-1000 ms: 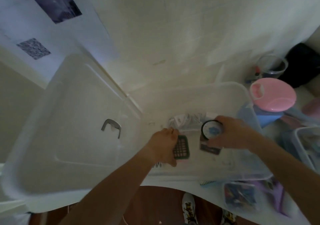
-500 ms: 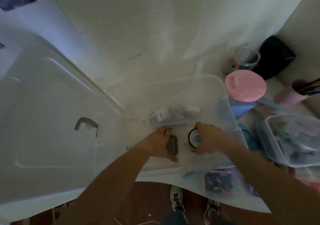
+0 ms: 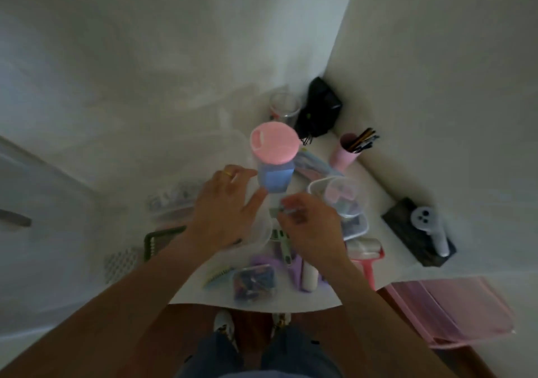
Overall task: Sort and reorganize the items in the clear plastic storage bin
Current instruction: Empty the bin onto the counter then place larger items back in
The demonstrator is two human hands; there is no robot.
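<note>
clear plastic storage bin | frame centre, on the table | steadied by left hand, fingers spread flat | small blurred item pinched by right hand, likely for sorting

Setting: home room corner | Evidence: white table at centre right, pink brush cup, lidded pitcher, wood floor lower right

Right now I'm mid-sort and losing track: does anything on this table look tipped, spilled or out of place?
Nothing looks spilled or broken. One oddity: the pale pink cylindrical cup holding dark pencils leans toward the corner instead of standing upright, though wide-angle distortion may exaggerate that. The tall blue jug with the round pink lid stands upright.
</note>
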